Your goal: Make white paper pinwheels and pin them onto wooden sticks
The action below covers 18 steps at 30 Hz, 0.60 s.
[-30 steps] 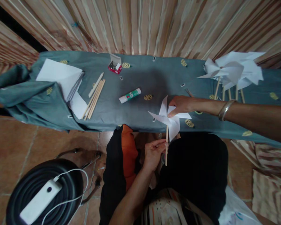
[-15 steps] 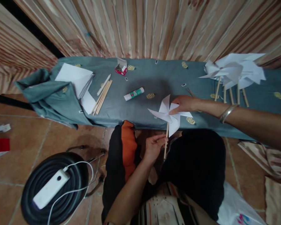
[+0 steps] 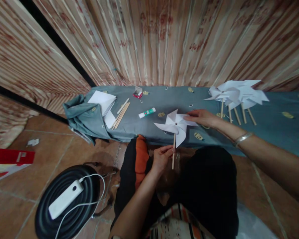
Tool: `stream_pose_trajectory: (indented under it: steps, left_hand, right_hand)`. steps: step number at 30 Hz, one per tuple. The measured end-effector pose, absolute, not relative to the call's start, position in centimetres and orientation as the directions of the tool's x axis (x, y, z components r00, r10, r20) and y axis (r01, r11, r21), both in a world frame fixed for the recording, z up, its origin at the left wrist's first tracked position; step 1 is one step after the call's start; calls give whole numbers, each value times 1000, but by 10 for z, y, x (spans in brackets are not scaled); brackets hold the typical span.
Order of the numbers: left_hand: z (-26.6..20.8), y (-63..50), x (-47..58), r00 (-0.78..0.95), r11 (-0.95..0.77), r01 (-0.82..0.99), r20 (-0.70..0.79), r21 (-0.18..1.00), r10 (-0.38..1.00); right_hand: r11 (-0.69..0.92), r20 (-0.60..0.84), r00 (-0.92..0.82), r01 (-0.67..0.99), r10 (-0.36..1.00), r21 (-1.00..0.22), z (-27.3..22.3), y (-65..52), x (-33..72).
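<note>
A white paper pinwheel (image 3: 180, 128) with a small pin head at its centre stands on a thin wooden stick (image 3: 173, 162), over the front edge of the cloth-covered table. My left hand (image 3: 161, 158) is closed around the stick below the blades, pinching it between thumb and fingers. At the pinwheel's right blade is my right hand (image 3: 201, 118), thumb and fingers closed on the paper; the fingertips are partly hidden. Several finished pinwheels (image 3: 239, 94) lie overlapped on the right of the table, their sticks toward me.
A glue stick (image 3: 147, 113), an open small red box (image 3: 138, 93) of pins, loose wooden sticks (image 3: 121, 115), a white pencil-like stick (image 3: 123, 106) and white paper sheets (image 3: 102, 102) lie on the green cloth (image 3: 129, 127). A black stool (image 3: 89, 186) holds a white power bank (image 3: 66, 199) with a cable.
My right hand has shifted from the pinwheel's centre outward to its right blade, uncovering the pin. My left hand still grips the stick. The camera view has tilted up.
</note>
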State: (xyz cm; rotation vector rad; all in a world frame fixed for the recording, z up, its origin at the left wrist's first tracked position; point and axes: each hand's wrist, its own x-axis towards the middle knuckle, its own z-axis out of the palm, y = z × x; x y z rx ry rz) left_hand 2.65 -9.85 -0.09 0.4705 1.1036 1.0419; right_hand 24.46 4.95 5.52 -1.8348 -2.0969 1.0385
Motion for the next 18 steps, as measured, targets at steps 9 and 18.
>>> stream_pose_trajectory:
  steps: [9, 18]
  left_hand:
    - [28, -69, 15, 6, 311, -436, -343, 844, 939]
    - [45, -44, 17, 31, 298, -422, -315, 856, 949]
  right_hand:
    - [142, 222, 429, 211, 876, -967, 32, -33, 210]
    - [49, 0, 232, -206, 973, -977, 50, -11, 162]
